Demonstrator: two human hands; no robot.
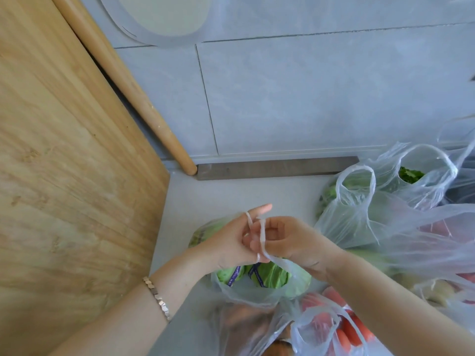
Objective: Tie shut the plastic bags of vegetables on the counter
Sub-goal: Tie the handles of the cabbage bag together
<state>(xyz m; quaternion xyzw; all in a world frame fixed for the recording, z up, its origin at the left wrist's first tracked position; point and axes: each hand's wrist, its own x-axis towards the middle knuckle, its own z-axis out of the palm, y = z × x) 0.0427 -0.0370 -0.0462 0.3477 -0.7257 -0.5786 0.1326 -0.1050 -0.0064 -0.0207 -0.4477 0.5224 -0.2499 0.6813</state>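
The left hand (226,242) kept a closed grip on the first handle strand (248,220) of the cabbage bag (259,289). The strand was looped over the outstretched index finger, and the other fingers were curled. The right hand (295,240) held a narrow, curled grip on the second handle strand (262,235), which ran down to the bag mouth. Both hands touched each other directly above the bag. The bag stood on the white table (195,196) near the front edge, its mouth not yet knotted.

A carrot bag (341,327) lay just beside it at front right, handles loose. A bag of leafy greens (359,209) stood behind on the right, handles upright and untied. Clear plastic from further bags lay beside the right forearm. A wooden board (64,176) leaned at left, with a rolling pin (133,93) behind it against the grey tiled wall (308,98). A metal strip (277,167) lay along the wall foot. A bracelet (156,298) sat on the left wrist.

The right fingertips were hidden, so whether the strands crossed could not be told. The bags at the right edge were cut off, their reddish contents blurred.
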